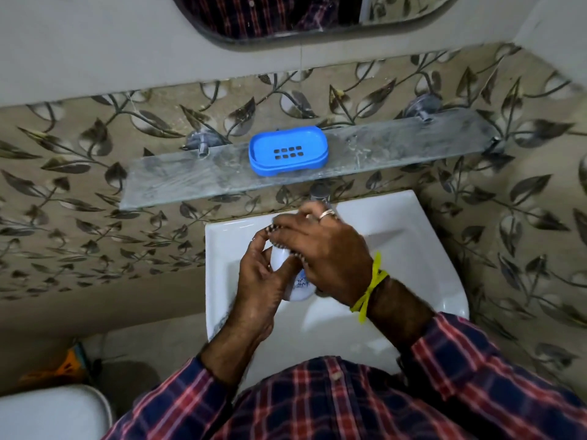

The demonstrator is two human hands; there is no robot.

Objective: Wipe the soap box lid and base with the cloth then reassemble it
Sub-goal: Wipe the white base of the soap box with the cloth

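Note:
The blue soap box base (287, 150), with a grid of drain slots, sits on the glass shelf (397, 147) above the sink. Over the basin, my left hand (257, 290) grips a whitish lid (298, 290) with a printed mark on it. My right hand (324, 249) lies over the top of the lid, fingers curled round a dark-and-white checked cloth (297, 254) pressed against it. Only a thin edge of the cloth shows beneath my fingers, and much of the lid is hidden by both hands.
A white sink (413, 249) lies below my hands, with a metal tap (319, 192) at its back edge. A leaf-patterned wall surrounds it and a mirror (286, 14) hangs above. A white toilet (47, 411) stands at the lower left.

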